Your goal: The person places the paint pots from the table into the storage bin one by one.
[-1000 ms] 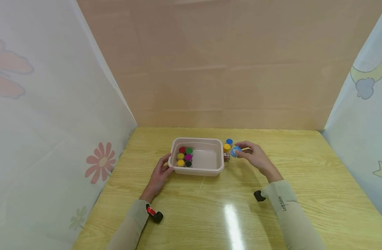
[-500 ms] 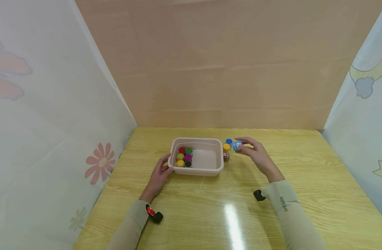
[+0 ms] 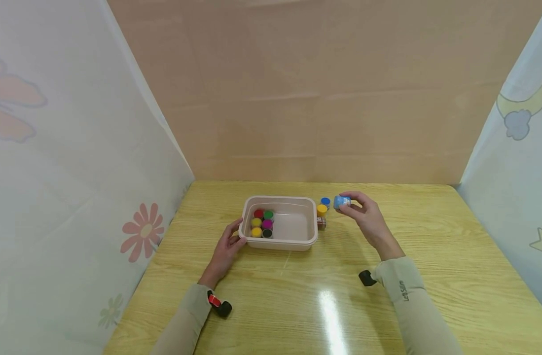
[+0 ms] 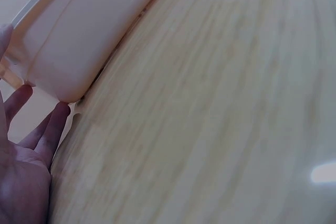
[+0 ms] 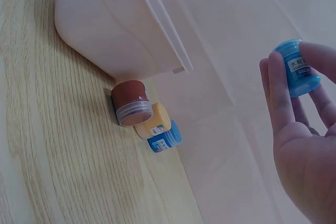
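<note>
My right hand (image 3: 369, 222) pinches a light blue paint jar (image 3: 342, 202) between thumb and fingers, raised above the table; the right wrist view shows the jar's printed label (image 5: 299, 65). To the right of the pale plastic box (image 3: 293, 241) are a blue-lidded paint jar (image 3: 326, 201), a yellow paint jar (image 3: 321, 210) and a brown-red paint jar (image 3: 321, 223), which lies on its side. Along the box's left end, my left hand (image 3: 225, 251) touches the wall and rim with fairly straight fingers (image 4: 55, 127). Several paint jars (image 3: 267, 224) with coloured lids stand at the box's left inside.
The wooden table (image 3: 288, 301) carries the box near its far edge. A brown sheet (image 3: 319, 98) rises behind it. Pale patterned sheets flank the left side (image 3: 89, 162) and right side (image 3: 519, 187). The box's right part shows bare floor.
My right hand has lifted the light blue jar slightly up and to the right, away from the other jars, turning it from lid-facing to label-facing. The left hand and box stay put.
</note>
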`<state>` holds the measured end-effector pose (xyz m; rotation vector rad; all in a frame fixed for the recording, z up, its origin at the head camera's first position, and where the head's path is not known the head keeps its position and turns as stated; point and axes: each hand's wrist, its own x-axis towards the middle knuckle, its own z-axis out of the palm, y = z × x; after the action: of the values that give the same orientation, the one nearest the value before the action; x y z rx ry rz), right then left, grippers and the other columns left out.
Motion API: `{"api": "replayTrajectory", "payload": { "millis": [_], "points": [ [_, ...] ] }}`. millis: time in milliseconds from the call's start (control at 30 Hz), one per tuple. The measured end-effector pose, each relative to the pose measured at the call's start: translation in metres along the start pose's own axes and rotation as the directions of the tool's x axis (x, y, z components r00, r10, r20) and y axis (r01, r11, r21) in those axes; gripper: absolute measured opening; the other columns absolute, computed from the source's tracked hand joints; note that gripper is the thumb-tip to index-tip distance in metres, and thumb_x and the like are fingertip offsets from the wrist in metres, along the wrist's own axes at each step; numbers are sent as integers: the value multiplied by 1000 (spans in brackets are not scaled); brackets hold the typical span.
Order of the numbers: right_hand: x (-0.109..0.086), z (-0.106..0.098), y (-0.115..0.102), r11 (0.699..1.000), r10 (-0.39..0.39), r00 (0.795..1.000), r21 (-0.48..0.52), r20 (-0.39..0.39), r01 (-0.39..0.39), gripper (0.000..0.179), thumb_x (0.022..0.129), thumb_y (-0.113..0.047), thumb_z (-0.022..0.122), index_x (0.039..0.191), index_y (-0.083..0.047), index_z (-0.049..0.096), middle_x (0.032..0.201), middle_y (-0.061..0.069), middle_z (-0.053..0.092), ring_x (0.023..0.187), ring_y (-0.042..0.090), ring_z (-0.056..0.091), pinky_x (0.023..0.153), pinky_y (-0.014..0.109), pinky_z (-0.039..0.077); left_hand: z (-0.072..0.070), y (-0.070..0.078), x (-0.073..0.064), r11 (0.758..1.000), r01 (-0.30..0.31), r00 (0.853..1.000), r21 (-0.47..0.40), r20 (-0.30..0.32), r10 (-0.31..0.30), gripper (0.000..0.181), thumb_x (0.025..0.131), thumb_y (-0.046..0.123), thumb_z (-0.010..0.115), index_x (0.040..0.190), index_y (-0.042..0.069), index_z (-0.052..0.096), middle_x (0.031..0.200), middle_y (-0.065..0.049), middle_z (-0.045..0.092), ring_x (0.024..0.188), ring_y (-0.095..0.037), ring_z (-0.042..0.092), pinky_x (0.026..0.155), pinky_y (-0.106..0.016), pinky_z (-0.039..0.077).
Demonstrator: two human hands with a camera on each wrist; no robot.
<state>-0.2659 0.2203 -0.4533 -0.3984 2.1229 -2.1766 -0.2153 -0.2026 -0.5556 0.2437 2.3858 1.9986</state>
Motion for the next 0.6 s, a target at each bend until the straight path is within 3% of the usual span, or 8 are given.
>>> {"api": "replayTrajectory", "payload": {
  "millis": [333,467,600],
  "points": [
    [2,0,-2,999,12,1000,-53,-20,-13,44,103,-19,66,144,-5,54,128,1,52,108,5,70,96,15,53,-1,2,1,1000,7,1000,8,-10,-7,59,104,33,64,158,37,38,161,-10,40,140,-39,53,111,-45,49],
    [4,0,-2,1000,17,1000,-13,-25,-17,45,106,-19,61,145,0,52,126,4,51,106,6,72,97,16,54,-1,1,0,1000,18,1000,7,-11,-18,60,104,32,64,158,38,38,161,-9,40,140,-39,53,112,-46,49],
    [4,1,-3,999,16,996,-32,-83,-18,50,107,-24,59,146,5,48,121,0,56,98,4,67,87,16,56,0,-1,-1,1000,20,1000,1,-8,-20,59,104,31,64,157,40,39,161,-8,41,139,-39,53,113,-50,47]
  ]
}}
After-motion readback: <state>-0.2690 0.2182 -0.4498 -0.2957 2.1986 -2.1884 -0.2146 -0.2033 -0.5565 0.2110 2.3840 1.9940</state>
